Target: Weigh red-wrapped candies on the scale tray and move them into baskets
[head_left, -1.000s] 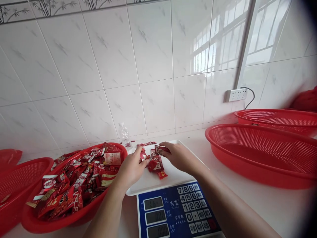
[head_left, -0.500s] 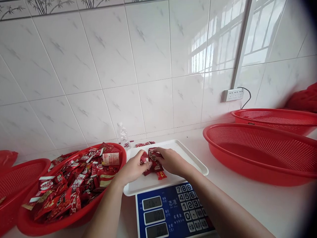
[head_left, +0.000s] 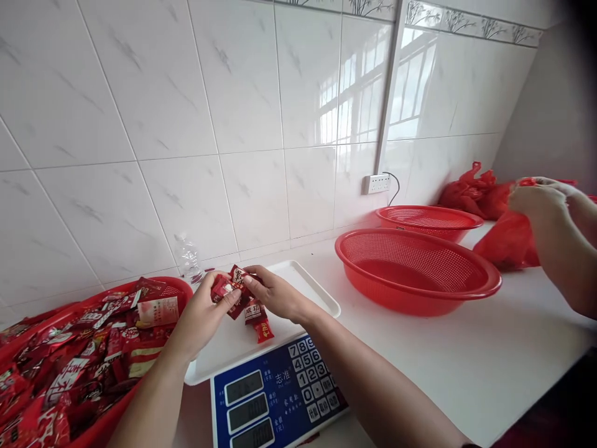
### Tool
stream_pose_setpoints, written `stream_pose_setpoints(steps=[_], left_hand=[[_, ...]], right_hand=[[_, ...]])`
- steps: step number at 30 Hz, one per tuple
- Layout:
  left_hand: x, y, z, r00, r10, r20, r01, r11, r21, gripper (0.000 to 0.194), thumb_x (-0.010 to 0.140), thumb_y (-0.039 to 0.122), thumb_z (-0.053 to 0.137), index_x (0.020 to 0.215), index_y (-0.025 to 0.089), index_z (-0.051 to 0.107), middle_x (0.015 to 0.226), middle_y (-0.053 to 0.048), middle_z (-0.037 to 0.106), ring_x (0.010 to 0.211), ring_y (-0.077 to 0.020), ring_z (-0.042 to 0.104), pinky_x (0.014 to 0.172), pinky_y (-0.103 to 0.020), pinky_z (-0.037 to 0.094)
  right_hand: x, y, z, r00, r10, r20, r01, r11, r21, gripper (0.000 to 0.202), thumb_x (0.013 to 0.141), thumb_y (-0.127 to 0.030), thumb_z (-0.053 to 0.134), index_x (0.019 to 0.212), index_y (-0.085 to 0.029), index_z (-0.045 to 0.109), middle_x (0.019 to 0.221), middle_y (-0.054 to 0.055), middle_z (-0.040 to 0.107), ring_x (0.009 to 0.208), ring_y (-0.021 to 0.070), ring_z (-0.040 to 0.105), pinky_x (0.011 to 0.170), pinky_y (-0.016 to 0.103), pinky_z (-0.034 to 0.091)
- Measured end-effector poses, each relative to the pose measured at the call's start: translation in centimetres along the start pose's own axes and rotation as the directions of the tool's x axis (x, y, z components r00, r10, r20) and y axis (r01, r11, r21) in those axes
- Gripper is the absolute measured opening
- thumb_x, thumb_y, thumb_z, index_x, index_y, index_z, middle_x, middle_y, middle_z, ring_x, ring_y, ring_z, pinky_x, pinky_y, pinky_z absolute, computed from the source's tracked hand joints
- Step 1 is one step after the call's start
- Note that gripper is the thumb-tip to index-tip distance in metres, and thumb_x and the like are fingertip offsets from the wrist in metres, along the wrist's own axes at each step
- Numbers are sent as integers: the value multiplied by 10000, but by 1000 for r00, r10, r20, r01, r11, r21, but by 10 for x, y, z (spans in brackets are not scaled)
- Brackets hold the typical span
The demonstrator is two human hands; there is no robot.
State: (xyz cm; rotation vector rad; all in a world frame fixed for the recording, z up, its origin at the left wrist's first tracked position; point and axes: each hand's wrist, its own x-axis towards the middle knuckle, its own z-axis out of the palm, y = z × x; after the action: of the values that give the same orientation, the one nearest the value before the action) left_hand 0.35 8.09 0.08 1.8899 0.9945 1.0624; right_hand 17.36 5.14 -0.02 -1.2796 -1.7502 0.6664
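Note:
My left hand [head_left: 205, 317] is closed round a red snack packet [head_left: 222, 289] over the white tray [head_left: 219, 358]. My right hand [head_left: 277, 295] pinches another red packet with white characters [head_left: 239, 274], close against the first. Below my right hand, a dark red packet with a white label [head_left: 254, 312] and a small bright red packet [head_left: 264, 331] appear to lie on the tray. The tray sits on a blue and white scale [head_left: 280, 398] with keys and three displays. My fingers hide parts of the held packets.
A red basket [head_left: 184, 287] heaped with packets stands at left, a clear bottle [head_left: 188, 258] behind it. Two red mesh baskets [head_left: 420, 298] [head_left: 433, 214] stand at right. Beyond, another person's hands [head_left: 543, 196] hold a red plastic bag [head_left: 508, 242]; more red bags [head_left: 471, 193] lie behind.
The view has swung right, bringing the other person's hands and red bags into sight. My hands stay over the tray with packets, now lifted so that the labelled packet below shows more.

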Motion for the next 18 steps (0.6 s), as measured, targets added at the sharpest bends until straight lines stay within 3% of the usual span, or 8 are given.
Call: stream_pose_setpoints(steps=[4,6,9,12,14,16,18], left_hand=[[-1,-1,15,994,-12,-110,-17,966,-260,410,767,540,639,978,215,505,853,2,620,778,-167,611,721,-302,502],[-2,-3,26,989,-28,-145,-31,921,-389,424,794,586,584,991,223,486,897,-5,624,809,-166,620,731,-308,515],[-5,-3,38,984,-23,-177,-52,912,-407,494,860,652,420,1115,235,492,1004,-49,637,914,-194,624,768,-329,526],[-9,4,39,992,38,-121,-77,939,-336,571,916,636,278,1250,227,496,1182,-108,610,1106,-237,577,865,-359,514],[-13,11,36,991,111,-76,-126,963,-239,571,944,595,230,1335,241,448,1334,-118,526,1241,-251,490,943,-387,481],[-17,15,32,980,188,-60,-190,981,-32,557,952,567,258,1418,274,343,1476,-103,372,1356,-260,351,1023,-430,417],[-20,14,29,968,249,-22,-233,930,284,574,938,554,344,1447,293,294,1543,-89,244,1421,-280,198,1090,-489,314]], right_hand=[[-5,-6,8,999,-44,-25,47,990,133,542,910,-525,473,1298,-151,414,1127,119,624,1006,211,611,852,367,515],[-6,-7,16,998,-29,-55,42,965,258,629,863,-557,529,1316,-151,369,1112,126,608,949,219,628,738,356,558],[-6,-7,25,993,-8,-116,54,915,399,597,829,-543,576,1277,-192,394,1050,90,621,827,191,648,594,307,564],[-5,-8,25,982,-27,-187,104,904,414,460,836,-497,571,1176,-202,477,984,57,650,825,167,643,654,294,556],[-6,-9,18,974,-21,-225,109,915,389,456,831,-501,560,1162,-194,494,920,52,662,763,162,641,614,292,546],[-8,-9,4,958,-2,-285,103,935,338,498,814,-527,551,1171,-184,490,866,52,664,685,162,630,541,287,522],[-13,-4,-18,925,22,-379,84,962,259,551,780,-547,563,1178,-176,480,875,67,665,692,179,629,524,290,503]])
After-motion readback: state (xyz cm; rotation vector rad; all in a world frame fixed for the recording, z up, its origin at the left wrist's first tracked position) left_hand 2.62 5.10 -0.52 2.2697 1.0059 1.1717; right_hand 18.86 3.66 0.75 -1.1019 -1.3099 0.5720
